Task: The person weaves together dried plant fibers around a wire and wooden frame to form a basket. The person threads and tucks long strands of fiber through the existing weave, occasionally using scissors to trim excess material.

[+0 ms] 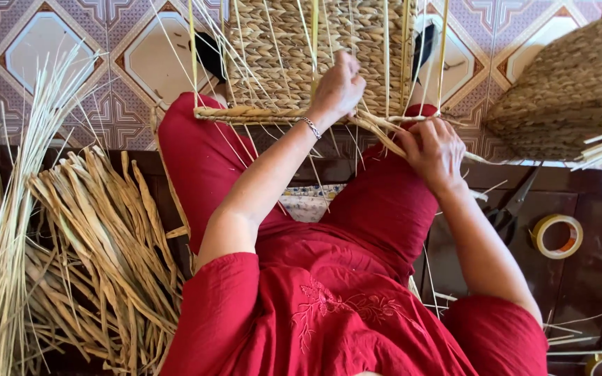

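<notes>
Item: half-woven straw basket (pixel 294 49), tan braided wall, pale upright stakes projecting. My left hand (pixel 339 87) pinches a stake; my right hand (pixel 435 150) grips loose strands (pixel 377 125).

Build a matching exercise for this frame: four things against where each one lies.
Things:
1. basket
2. tape roll
3. straw bundle
4. scissors

Places:
A. loose heap at the person's left side
B. on the dark surface, far right
C. under the left hand and right hand, across the knees
D. just right of the right forearm, beside the tape roll

Pairs: 1-C, 2-B, 3-A, 4-D
</notes>
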